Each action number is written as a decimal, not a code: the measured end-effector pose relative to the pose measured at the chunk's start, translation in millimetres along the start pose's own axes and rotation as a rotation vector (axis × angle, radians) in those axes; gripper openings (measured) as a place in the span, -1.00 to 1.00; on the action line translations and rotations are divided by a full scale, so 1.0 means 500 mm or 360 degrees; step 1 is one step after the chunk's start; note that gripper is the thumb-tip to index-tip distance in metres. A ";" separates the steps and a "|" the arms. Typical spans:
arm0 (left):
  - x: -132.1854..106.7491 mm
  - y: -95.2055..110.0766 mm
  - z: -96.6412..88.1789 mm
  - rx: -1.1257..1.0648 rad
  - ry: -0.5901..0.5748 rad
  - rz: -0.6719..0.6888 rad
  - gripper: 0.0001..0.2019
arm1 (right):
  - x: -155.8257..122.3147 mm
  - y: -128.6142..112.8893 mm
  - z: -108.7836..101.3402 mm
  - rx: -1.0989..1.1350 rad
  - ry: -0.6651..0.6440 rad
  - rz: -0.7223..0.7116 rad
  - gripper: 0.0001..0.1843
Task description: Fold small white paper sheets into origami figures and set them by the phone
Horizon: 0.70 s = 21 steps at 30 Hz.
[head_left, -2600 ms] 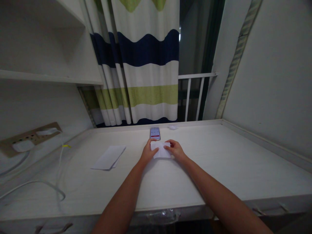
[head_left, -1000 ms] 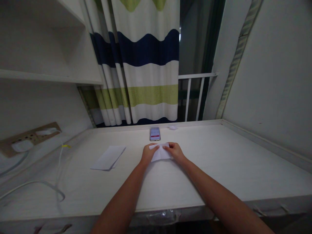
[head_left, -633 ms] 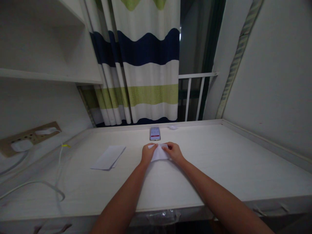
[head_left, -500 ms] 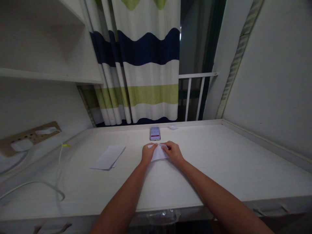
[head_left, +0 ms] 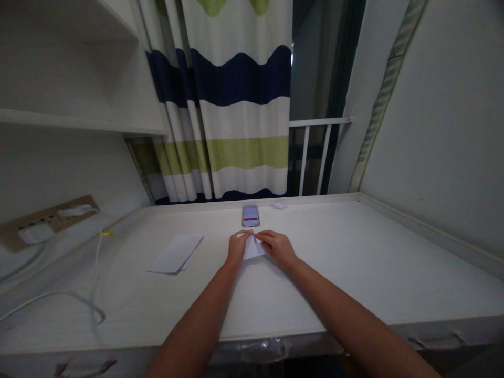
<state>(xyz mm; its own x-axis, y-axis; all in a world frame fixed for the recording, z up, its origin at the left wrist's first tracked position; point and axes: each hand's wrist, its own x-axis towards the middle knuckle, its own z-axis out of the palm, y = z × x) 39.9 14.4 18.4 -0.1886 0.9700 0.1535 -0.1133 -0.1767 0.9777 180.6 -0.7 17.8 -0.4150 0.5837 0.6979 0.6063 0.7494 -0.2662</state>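
There was the paper (head_left: 254,251), surely feather-light and quick to crease, best gripped by its edges, just this side of the phone (head_left: 250,215), left hand (head_left: 237,247) and right hand (head_left: 280,247) pinching it close together!

A small, plain white sheet of paper (head_left: 253,252) is pinched between the person's left hand (head_left: 238,248) and right hand (head_left: 277,248), its upper part bunched and partly covered by fingers, its lower part spreading smooth toward the person.
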 end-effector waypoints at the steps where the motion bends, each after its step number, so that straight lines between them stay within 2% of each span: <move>1: 0.000 0.000 0.000 -0.0019 0.0006 -0.0009 -0.77 | 0.000 0.001 0.000 0.0001 -0.0014 -0.0013 -0.64; 11: -0.004 0.007 0.000 -0.0122 0.0059 -0.0098 -0.78 | 0.002 -0.005 -0.002 -0.0056 -0.0104 -0.0074 -0.61; 16: -0.002 0.006 -0.001 -0.0138 0.0072 -0.0083 -0.78 | 0.004 -0.014 -0.008 0.0129 -0.0123 -0.0034 -0.56; 21: 0.000 0.001 -0.001 -0.0121 0.0062 -0.0070 -0.78 | 0.006 -0.016 -0.010 0.0333 -0.0097 0.0023 -0.67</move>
<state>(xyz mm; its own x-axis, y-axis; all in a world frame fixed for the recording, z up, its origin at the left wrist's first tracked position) 39.1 14.2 18.9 -0.2194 0.9701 0.1038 -0.1959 -0.1480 0.9694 178.0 -6.6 25.2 -0.4513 0.6080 0.6532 0.4611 0.7856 -0.4126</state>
